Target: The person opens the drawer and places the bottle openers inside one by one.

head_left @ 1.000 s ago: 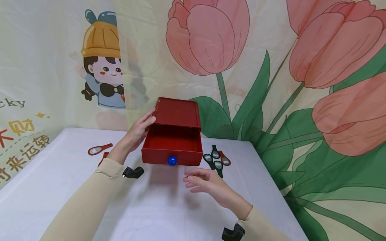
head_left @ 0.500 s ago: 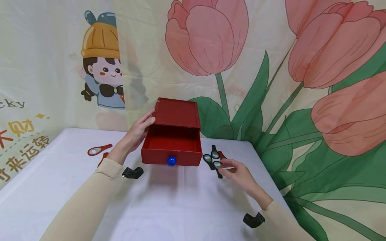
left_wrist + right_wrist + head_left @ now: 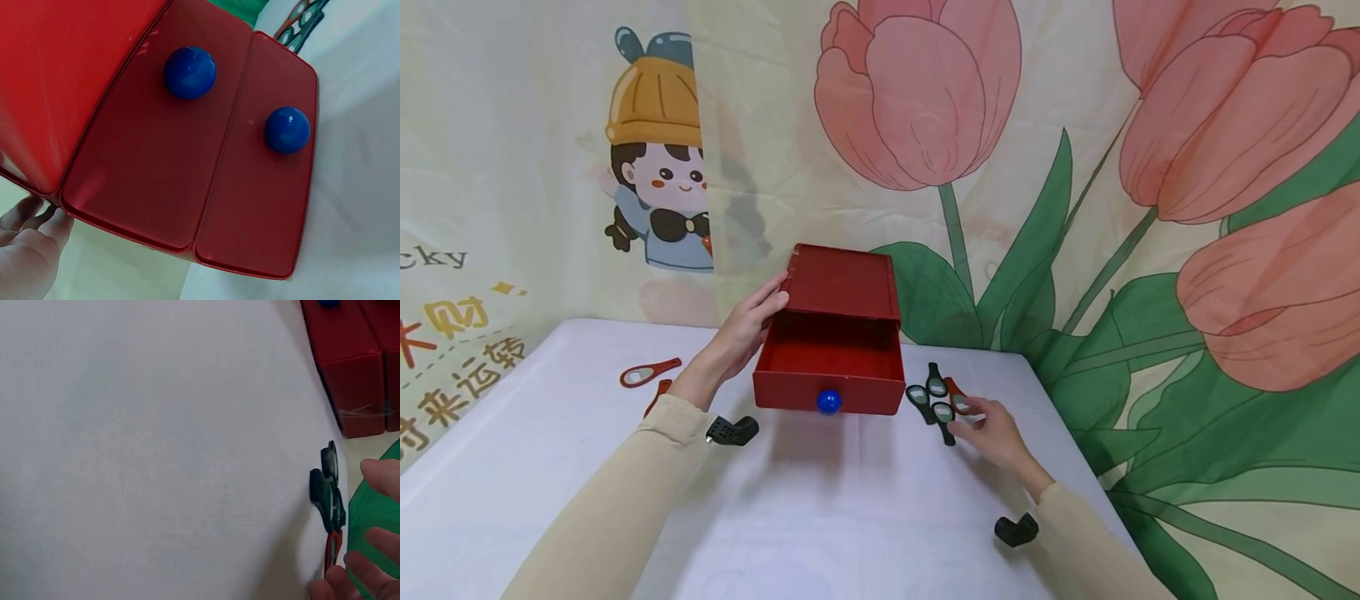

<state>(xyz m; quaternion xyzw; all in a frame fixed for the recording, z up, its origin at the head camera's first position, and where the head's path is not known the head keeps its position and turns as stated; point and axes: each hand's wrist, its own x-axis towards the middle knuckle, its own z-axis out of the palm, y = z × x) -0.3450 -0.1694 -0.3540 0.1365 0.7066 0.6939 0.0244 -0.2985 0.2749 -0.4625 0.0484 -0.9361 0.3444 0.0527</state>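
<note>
A red box stands at the back of the white table, its drawer with a blue knob pulled open. My left hand rests flat against the box's left side, thumb at the top edge; in the left wrist view the fingers lie by a corner of the box. My right hand reaches to a cluster of small black and red magnifiers right of the drawer, fingertips touching the red one. The black ones lie beside it.
Two more red magnifiers lie on the table left of my left arm. A tulip-printed backdrop hangs close behind the box. The table's right edge runs just past my right hand.
My right hand moved from in front of the drawer to the right, onto the cluster of magnifiers. The left hand and the box have stayed put.
</note>
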